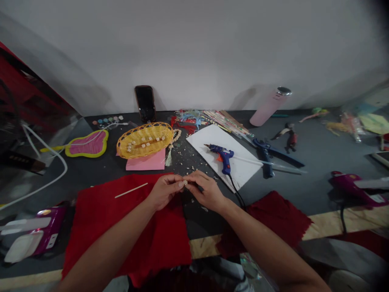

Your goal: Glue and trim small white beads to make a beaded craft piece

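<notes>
My left hand (167,189) and my right hand (207,190) meet over the table, fingertips pinched around a small cream-coloured piece (185,183) that looks like a cluster of beads. Under my left forearm lies a red cloth (97,211), with a thin pale stick (131,190) on it. Beyond my hands is a yellow woven basket (146,136) holding several similar cream pieces. To the right of it, a blue glue gun (223,156) rests on a white board (209,136), a clear glue stick poking from its back.
A pink pad (146,162) lies under the basket. At the back stand a phone (145,103) and a pink bottle (270,106). Dark-handled cutters (267,156) lie right of the board. Purple devices sit at both sides. The glue gun's cord (237,190) runs toward the front edge.
</notes>
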The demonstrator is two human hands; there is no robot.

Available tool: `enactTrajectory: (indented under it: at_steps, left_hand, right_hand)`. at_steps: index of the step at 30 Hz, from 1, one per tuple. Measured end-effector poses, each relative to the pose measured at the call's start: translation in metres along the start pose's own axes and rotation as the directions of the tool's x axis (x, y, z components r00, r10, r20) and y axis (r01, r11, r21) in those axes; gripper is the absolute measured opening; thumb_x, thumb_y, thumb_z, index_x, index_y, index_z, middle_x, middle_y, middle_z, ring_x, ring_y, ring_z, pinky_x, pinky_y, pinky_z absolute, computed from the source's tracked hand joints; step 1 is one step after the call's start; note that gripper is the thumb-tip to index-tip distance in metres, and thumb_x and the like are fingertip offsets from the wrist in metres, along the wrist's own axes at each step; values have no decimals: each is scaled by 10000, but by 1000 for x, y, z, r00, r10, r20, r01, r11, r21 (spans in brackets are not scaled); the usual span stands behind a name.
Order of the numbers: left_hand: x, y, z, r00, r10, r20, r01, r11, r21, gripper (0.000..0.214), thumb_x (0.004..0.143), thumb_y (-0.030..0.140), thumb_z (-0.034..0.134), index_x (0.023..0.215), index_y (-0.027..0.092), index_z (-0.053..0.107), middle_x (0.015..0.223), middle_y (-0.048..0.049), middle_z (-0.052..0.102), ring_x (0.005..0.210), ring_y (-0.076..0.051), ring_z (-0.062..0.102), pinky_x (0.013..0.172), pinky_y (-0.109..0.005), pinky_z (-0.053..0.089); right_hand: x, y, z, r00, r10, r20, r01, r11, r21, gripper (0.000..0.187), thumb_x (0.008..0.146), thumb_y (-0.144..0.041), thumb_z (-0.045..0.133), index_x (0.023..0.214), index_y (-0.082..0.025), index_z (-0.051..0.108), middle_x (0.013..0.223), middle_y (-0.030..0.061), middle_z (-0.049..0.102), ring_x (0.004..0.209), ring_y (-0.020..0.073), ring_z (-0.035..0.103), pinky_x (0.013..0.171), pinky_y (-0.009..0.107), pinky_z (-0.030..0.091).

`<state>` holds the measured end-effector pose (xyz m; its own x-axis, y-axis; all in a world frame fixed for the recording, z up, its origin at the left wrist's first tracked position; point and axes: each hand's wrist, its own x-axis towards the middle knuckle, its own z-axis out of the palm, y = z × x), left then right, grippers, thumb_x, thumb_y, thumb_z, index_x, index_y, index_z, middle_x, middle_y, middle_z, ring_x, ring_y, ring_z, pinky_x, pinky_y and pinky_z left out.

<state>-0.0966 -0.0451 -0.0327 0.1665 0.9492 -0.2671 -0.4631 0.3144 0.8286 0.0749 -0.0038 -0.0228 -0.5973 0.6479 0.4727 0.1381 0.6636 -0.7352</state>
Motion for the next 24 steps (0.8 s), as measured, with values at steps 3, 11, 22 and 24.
enactTrajectory:
  at_steps: [3,11,22,24]
  left_hand:
    - [0,0,0,1000,0,-5,1,1000,7,151,660,240,733,737,118,691,655,-10,594,604,-81,497,602,-219,374]
    - [-1,2,2,1000,-2,-3,2,1000,-27,178,651,268,737,732,116,692,647,-13,598,586,-84,493,604,-234,377]
    - [0,-1,1,1000,29,-2,-29,997,68,143,686,242,711,661,113,652,620,3,556,602,-78,468,597,-218,336]
    - [0,0,0,999,38,9,-38,995,87,143,694,240,704,651,114,651,627,5,546,607,-77,465,598,-218,332]
  right_hand:
    - [0,-1,-2,1000,-2,6,2,1000,5,231,857,-163,507,1078,-202,562,903,67,614,855,158,570,755,309,501]
    - [1,-2,-1,1000,-10,-6,10,1000,-1,195,868,-144,496,1027,-194,597,872,59,628,831,145,575,752,282,494]
    - [1,1,1,999,-26,-28,25,998,-51,147,841,-191,561,974,-193,624,837,60,640,786,146,592,713,268,502]
    - [1,0,2,999,-18,-26,17,999,-37,127,840,-184,561,947,-192,629,817,55,637,767,141,594,697,262,501]
